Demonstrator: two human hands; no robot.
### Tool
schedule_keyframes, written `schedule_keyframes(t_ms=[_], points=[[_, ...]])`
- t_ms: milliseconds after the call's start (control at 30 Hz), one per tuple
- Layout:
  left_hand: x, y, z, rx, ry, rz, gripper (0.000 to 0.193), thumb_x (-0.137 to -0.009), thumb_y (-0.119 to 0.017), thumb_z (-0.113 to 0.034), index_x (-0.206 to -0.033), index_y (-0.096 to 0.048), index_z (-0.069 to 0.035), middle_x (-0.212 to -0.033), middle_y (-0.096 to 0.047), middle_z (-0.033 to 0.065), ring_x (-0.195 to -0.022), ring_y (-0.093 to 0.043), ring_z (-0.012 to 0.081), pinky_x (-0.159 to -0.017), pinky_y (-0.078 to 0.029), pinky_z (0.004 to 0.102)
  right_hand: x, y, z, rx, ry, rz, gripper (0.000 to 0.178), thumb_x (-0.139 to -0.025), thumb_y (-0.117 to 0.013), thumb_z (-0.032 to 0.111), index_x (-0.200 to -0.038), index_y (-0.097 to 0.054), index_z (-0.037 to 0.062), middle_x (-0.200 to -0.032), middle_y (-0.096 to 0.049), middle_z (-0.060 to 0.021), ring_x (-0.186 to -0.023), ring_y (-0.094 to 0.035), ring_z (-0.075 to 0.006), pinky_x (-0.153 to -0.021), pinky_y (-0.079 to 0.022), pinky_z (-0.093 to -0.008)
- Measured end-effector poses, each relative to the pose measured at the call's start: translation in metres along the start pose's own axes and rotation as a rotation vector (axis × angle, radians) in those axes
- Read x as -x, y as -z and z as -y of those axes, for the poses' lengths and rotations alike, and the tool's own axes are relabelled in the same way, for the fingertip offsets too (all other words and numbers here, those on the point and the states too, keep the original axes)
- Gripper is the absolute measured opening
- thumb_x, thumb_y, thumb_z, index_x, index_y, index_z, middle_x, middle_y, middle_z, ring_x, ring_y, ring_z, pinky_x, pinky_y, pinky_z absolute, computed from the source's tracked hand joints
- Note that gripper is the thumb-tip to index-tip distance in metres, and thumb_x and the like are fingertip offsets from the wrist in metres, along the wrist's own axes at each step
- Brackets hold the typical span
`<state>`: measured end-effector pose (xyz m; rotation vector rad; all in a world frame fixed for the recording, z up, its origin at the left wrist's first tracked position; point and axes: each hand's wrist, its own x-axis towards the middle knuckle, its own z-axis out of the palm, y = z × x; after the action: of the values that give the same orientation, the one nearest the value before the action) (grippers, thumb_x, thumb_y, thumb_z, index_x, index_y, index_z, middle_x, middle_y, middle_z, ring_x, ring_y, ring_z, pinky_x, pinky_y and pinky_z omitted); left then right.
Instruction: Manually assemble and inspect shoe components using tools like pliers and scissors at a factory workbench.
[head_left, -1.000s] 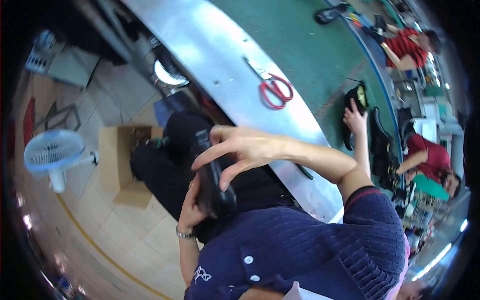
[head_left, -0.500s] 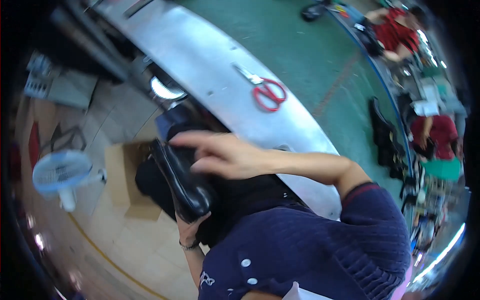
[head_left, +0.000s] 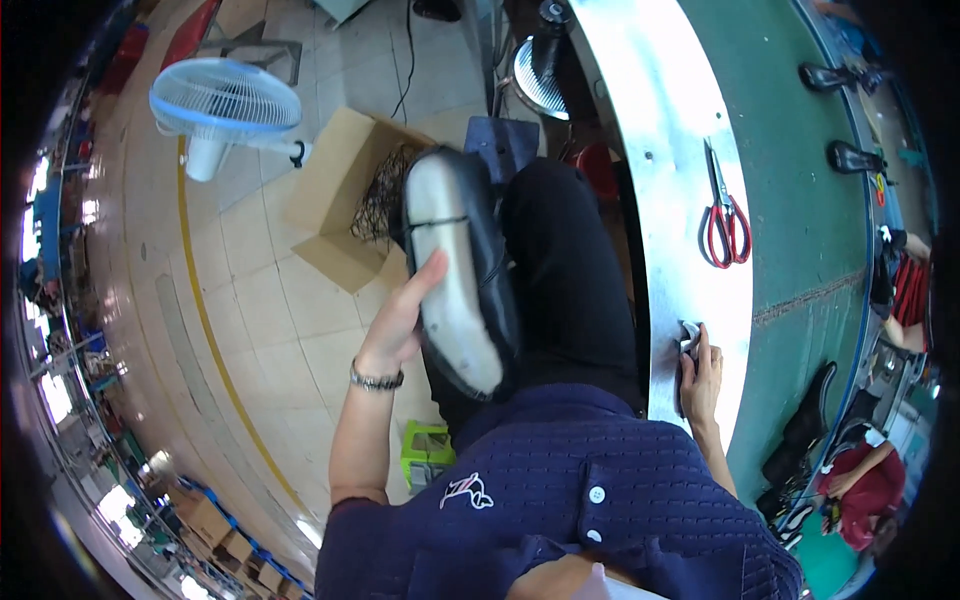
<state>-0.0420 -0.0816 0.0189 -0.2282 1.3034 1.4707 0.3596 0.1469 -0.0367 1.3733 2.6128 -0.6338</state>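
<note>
A black leather shoe upper stretched over a last [head_left: 455, 285] is held over my lap with its pale, metallic-looking underside up. A dark strand or band crosses that underside. My left hand [head_left: 400, 318] grips it from the side, the thumb on the underside and the other fingers hidden beneath. On the metal bench to the right, my right hand [head_left: 704, 380] has its fingers closed at a small crumpled grey piece [head_left: 689, 336], whose kind I cannot make out. Farther along the bench lie scissors with red handles [head_left: 722, 198].
The narrow metal bench [head_left: 650, 70] runs along my right side, with green surface beyond it. An open cardboard box [head_left: 335, 185] holding dark tangled material stands ahead to the left, near a blue-and-white fan [head_left: 225, 100]. Co-workers sit at the far right, beside black shoes [head_left: 805, 425].
The shoe has turned from its black upper to its pale underside. My right hand has left the shoe and moved right to the small grey piece on the bench. The view has swung round.
</note>
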Motion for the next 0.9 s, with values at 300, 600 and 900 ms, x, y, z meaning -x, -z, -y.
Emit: schedule_keyframes(t_ms=[300, 600, 900], points=[[-0.032, -0.025, -0.004, -0.096, -0.086, 0.168, 0.071, -0.094, -0.059, -0.047, -0.143, -0.034, -0.002, -0.135, -0.050, 0.0100, -0.122, -0.048, 0.0173, -0.106, -0.035, 0.0313, -0.048, 0.070, 0.057, -1.568, -0.693, 0.549, 0.051, -0.094, -0.060, 0.030, -0.136, -0.046, 0.0036, -0.091, -0.061, -0.0080, -0.073, -0.056, -0.0118, -0.063, -0.049, -0.0235], [-0.044, 0.013, -0.038, -0.040, -0.397, 0.339, 0.073, -0.097, -0.050, -0.047, -0.150, -0.027, -0.002, -0.152, -0.035, 0.0081, -0.135, -0.039, 0.0190, -0.107, -0.034, 0.0373, -0.092, 0.132, 0.195, -1.116, -0.106, 0.904, 0.075, -0.084, -0.070, 0.007, -0.147, -0.031, 0.0013, -0.091, -0.070, -0.0171, -0.073, -0.065, -0.0184, -0.074, -0.052, -0.0302], [-0.079, -0.034, -0.054, -0.437, -0.746, -0.091, 0.038, -0.085, -0.068, -0.018, -0.116, -0.065, 0.004, -0.113, -0.067, 0.0165, -0.095, -0.067, 0.0206, -0.084, -0.051, 0.0305, -0.144, 0.109, 0.295, -0.985, 0.089, 0.903, 0.068, -0.097, -0.054, 0.010, -0.153, -0.017, 0.0103, -0.108, -0.068, -0.0147, -0.096, -0.064, -0.0190, -0.084, -0.050, -0.0299]])
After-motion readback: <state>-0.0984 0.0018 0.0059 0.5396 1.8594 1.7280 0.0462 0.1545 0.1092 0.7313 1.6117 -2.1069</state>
